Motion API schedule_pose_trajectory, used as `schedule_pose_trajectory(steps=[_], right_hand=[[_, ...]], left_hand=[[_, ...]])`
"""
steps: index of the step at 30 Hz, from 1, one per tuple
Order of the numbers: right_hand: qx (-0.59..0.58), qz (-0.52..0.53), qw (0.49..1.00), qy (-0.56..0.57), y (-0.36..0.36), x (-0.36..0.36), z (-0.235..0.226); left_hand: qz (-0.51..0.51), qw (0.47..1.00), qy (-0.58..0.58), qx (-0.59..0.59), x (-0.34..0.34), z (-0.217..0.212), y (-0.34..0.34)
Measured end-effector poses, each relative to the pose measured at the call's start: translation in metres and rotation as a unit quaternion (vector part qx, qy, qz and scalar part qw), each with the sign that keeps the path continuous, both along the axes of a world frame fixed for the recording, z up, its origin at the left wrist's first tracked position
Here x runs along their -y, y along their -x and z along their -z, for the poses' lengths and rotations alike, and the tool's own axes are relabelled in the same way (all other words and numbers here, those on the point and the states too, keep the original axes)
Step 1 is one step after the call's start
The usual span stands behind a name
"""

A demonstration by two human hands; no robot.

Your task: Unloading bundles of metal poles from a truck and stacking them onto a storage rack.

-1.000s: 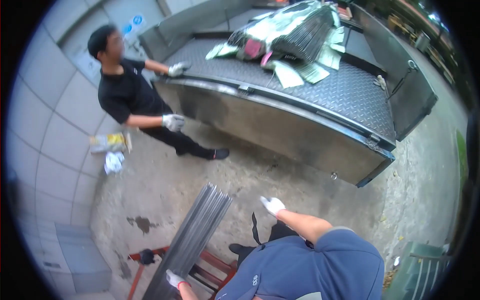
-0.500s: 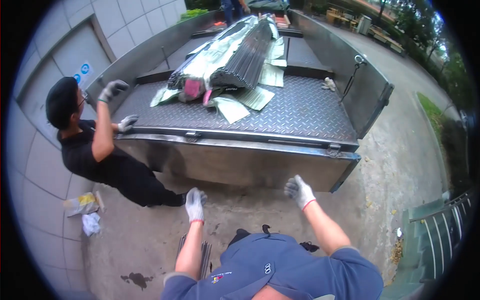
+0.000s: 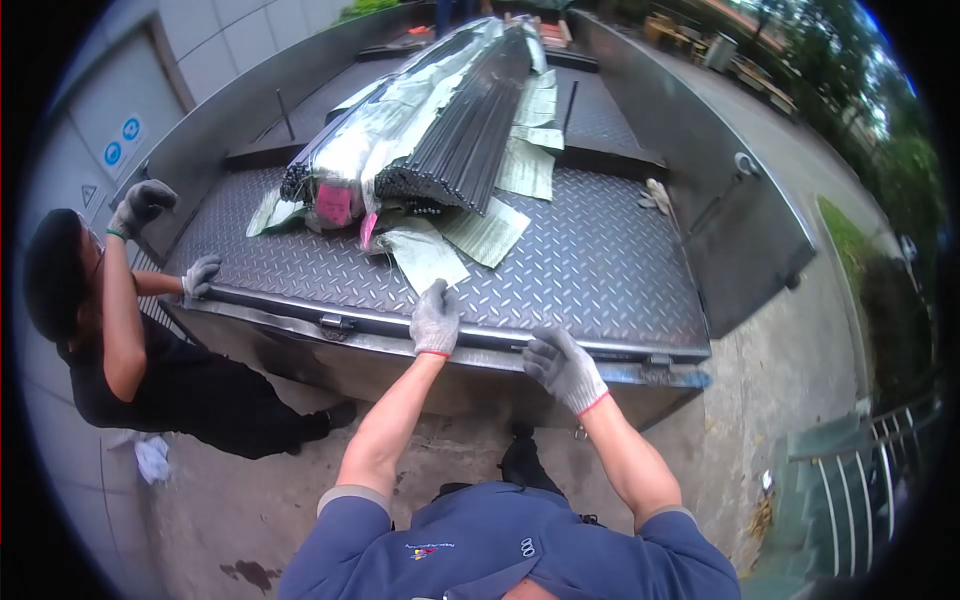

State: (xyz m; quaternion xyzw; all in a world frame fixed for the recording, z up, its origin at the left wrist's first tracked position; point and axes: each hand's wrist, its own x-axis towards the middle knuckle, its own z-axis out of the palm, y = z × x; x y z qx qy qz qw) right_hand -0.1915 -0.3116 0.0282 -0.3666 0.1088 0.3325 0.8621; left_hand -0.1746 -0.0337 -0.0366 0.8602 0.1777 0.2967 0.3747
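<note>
My left hand (image 3: 436,320), in a white knit glove with a red cuff, reaches over the rear edge of a truck bed (image 3: 600,270). Its fingers point forward, nothing visible in them, close to the corner of a pale green wrapping sheet (image 3: 425,252); whether they touch it, I cannot tell. My right hand (image 3: 565,368), gloved alike, hovers by the same edge with loosely bent fingers and holds nothing visible. Ahead lies a long bundle of dark metal bars (image 3: 460,130), partly wrapped in pale sheeting (image 3: 400,100), with pink tags (image 3: 333,204) at the near end.
At the left a co-worker in black (image 3: 170,380) stands with one gloved hand on the bed's edge, the other raised. The lowered tailgate (image 3: 470,390) hangs before me. Side walls (image 3: 680,130) flank the bed; a glove (image 3: 655,196) lies inside. A green railing (image 3: 840,480) stands at right.
I have moved closer to the truck. Both my hands have gone forward to the bed's rear edge and nearer each other. The co-worker now appears farther left.
</note>
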Motion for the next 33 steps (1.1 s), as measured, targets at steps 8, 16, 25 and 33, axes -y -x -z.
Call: schedule_pose_trajectory(steps=[8, 16, 25, 33], right_hand=[[0.017, -0.086, 0.995, 0.041, -0.209, -0.111, 0.008], [0.097, -0.079, 0.989, 0.084, -0.337, -0.198, 0.045], [0.072, -0.078, 0.989, 0.099, -0.34, -0.188, 0.043], [0.084, -0.084, 0.984, 0.13, -0.347, -0.17, 0.037]], left_hand=[[-0.084, 0.989, -0.124, -0.009, 0.019, -0.01, -0.023], [-0.052, 0.99, -0.119, -0.051, 0.032, -0.015, -0.048], [-0.071, 0.985, -0.145, -0.062, 0.025, -0.005, -0.044], [-0.077, 0.982, -0.155, -0.077, 0.023, -0.006, -0.041]])
